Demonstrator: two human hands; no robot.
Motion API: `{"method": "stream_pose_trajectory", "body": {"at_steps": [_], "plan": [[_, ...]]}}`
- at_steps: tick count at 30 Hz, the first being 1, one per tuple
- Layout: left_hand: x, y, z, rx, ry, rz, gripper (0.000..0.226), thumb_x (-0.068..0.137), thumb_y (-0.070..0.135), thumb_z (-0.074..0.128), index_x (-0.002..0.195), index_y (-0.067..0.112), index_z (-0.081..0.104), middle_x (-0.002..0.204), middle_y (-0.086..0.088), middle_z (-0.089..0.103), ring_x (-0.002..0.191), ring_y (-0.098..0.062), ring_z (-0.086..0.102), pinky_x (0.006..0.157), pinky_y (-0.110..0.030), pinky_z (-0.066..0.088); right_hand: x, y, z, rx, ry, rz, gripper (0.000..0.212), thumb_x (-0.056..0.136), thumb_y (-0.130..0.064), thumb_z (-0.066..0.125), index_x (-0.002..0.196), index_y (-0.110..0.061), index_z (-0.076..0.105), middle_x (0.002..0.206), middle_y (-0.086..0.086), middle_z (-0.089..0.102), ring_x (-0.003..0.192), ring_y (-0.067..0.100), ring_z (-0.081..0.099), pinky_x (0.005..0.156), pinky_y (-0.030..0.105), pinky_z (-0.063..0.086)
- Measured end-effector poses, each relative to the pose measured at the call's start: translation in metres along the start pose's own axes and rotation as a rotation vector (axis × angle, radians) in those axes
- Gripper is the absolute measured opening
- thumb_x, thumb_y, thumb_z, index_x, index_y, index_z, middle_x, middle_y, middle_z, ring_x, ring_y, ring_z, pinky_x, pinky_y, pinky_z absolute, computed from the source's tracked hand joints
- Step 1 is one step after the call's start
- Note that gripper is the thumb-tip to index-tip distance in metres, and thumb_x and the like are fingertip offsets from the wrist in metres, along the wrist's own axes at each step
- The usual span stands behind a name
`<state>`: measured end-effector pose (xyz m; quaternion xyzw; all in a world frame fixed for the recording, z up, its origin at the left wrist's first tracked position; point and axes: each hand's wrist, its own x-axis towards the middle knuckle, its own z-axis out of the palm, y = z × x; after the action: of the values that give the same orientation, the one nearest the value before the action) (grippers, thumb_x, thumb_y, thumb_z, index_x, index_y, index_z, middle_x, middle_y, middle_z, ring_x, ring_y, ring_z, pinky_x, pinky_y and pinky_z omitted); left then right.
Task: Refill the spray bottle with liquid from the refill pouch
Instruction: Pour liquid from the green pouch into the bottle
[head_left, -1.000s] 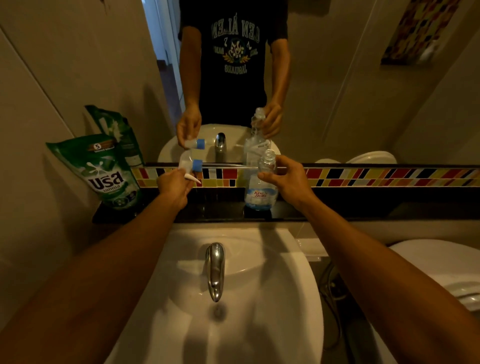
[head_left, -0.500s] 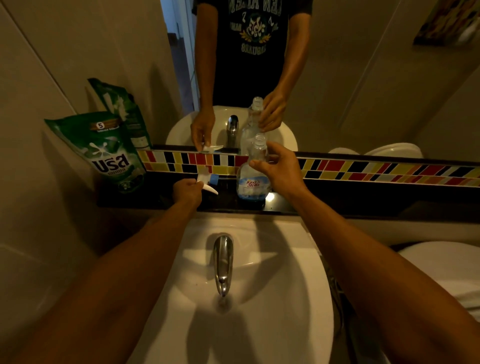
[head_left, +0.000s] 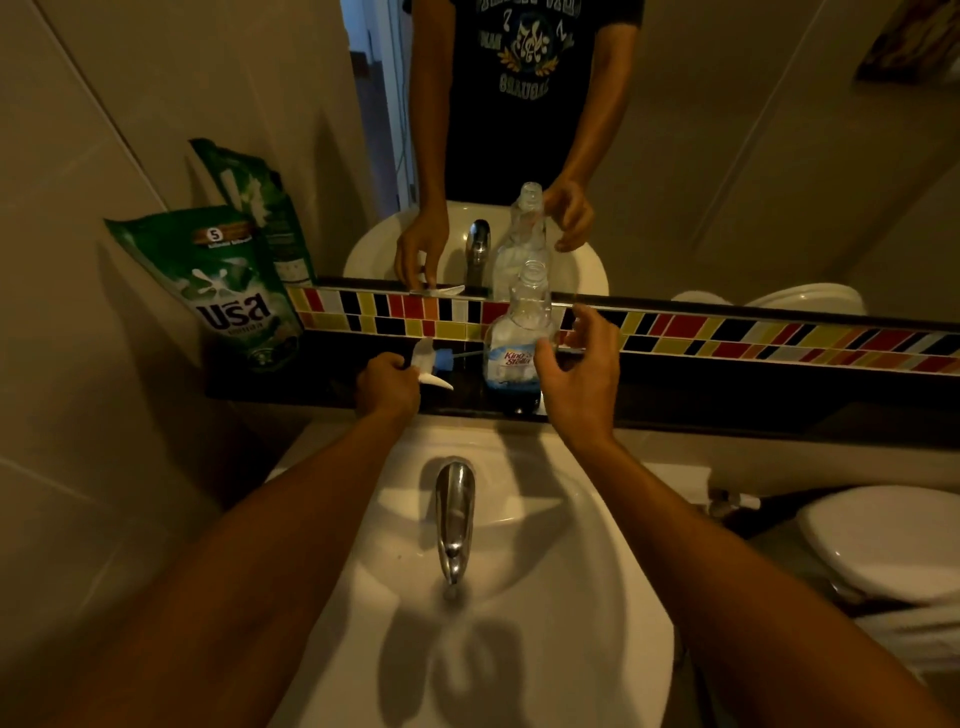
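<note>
One bottle (head_left: 514, 353) stands upright on our dark ledge (head_left: 727, 395) behind the sink (head_left: 545, 597), its neck uncapped and bare. Our right hand (head_left: 579, 379) hovers just beside it on the right, fingers spread and curled loosely, gripping nothing; whether a fingertip grazes the plastic we cannot tell. Our left hand (head_left: 387, 387) is well to the bottle's left, closed around the spray head (head_left: 431, 364), whose white trigger pokes out toward the bottle and whose blue collar sits low over the ledge. We read "King Stella" on the bottle's label. Farther left, the green pouch (head_left: 228, 291) leans against the wall, printed with "USA" in bold white letters and a small "S" in a circle near the top. Below us the tap (head_left: 454, 514) juts over the basin.
</note>
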<state>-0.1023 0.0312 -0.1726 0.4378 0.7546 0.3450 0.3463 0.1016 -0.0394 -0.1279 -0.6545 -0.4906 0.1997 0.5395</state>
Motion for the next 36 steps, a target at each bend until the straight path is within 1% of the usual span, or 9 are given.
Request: {"method": "stream_pose_trajectory", "body": {"at_steps": [4,8,12,15,20,23,27,30,36], "plan": [[-0.011,0.002,-0.019,0.043,0.061,0.076,0.019,0.097,0.024,0.061,0.111,0.013,0.069,0.102,-0.006,0.067,0.099,-0.024,0.065,0.078,-0.033,0.047,-0.027,0.005,0.000,0.013,-0.009,0.008,0.032,0.099,-0.015,0.068,0.129,-0.016,0.055,0.129,0.005,0.061,0.113,0.017,0.068,0.085,0.037,0.066],[-0.019,0.004,-0.053,0.049,0.132,0.177,0.028,0.097,0.026,0.061,0.120,0.012,0.068,0.110,-0.009,0.071,0.104,-0.027,0.065,0.083,-0.030,0.046,-0.049,-0.001,0.011,0.037,-0.099,-0.015,0.025,0.101,-0.017,0.066,0.124,-0.019,0.057,0.124,0.000,0.065,0.108,0.009,0.068,0.089,0.031,0.063],[-0.030,-0.003,-0.089,-0.006,0.159,0.251,0.028,0.094,0.019,0.063,0.121,0.011,0.067,0.090,-0.004,0.068,0.093,-0.025,0.066,0.085,-0.036,0.054,-0.060,-0.018,0.029,0.047,-0.183,-0.054,0.018,0.101,-0.016,0.065,0.117,-0.021,0.058,0.098,-0.009,0.062,0.090,0.004,0.064,0.081,0.024,0.057],[-0.038,-0.011,-0.115,-0.048,0.139,0.246,0.034,0.093,0.020,0.065,0.127,0.013,0.065,0.103,-0.006,0.069,0.095,-0.021,0.065,0.082,-0.030,0.051,-0.062,-0.031,0.046,0.066,-0.274,-0.074,0.017,0.101,-0.015,0.065,0.117,-0.018,0.060,0.090,-0.010,0.061,0.084,0.007,0.063,0.079,0.028,0.056],[-0.046,-0.023,-0.157,-0.115,0.116,0.202,0.040,0.092,0.018,0.066,0.132,0.016,0.061,0.121,-0.007,0.069,0.103,-0.024,0.068,0.084,-0.033,0.057,-0.060,-0.057,0.080,0.028,-0.466,-0.056,0.034,0.102,-0.019,0.062,0.135,-0.021,0.058,0.103,-0.007,0.065,0.092,0.016,0.070,0.082,0.045,0.064],[-0.038,-0.028,-0.182,-0.127,0.106,0.205,0.047,0.096,0.012,0.063,0.142,0.013,0.052,0.133,-0.008,0.062,0.117,-0.025,0.063,0.073,-0.014,0.049,-0.055,-0.076,0.103,-0.016,-0.543,-0.076,0.043,0.103,-0.017,0.061,0.145,-0.020,0.052,0.106,-0.005,0.063,0.095,0.017,0.068,0.080,0.039,0.064],[-0.018,-0.033,-0.214,-0.132,0.103,0.191,0.057,0.095,0.016,0.063,0.149,0.017,0.045,0.144,-0.008,0.056,0.129,-0.027,0.056,0.093,-0.029,0.048,-0.048,-0.097,0.137,-0.053,-0.600,-0.036,0.050,0.105,-0.013,0.058,0.154,-0.015,0.045,0.116,0.000,0.060,0.095,0.012,0.064,0.071,0.019,0.053],[-0.001,-0.033,-0.229,-0.145,0.123,0.176,0.061,0.095,0.017,0.062,0.152,0.018,0.040,0.149,-0.009,0.051,0.132,-0.028,0.054,0.103,-0.037,0.049,-0.041,-0.112,0.161,-0.058,-0.604,-0.028,0.052,0.107,-0.012,0.056,0.157,-0.014,0.042,0.130,0.008,0.063,0.103,0.016,0.065,0.081,0.026,0.055],[0.038,-0.026,-0.228,-0.209,0.104,0.151,0.057,0.102,0.012,0.052,0.155,0.012,0.032,0.155,-0.012,0.042,0.130,-0.023,0.051,0.090,-0.027,0.042,-0.024,-0.132,0.210,-0.043,-0.648,-0.006,0.048,0.109,-0.012,0.049,0.157,-0.012,0.041,0.149,0.014,0.058,0.133,0.029,0.059,0.092,0.032,0.052]]}}
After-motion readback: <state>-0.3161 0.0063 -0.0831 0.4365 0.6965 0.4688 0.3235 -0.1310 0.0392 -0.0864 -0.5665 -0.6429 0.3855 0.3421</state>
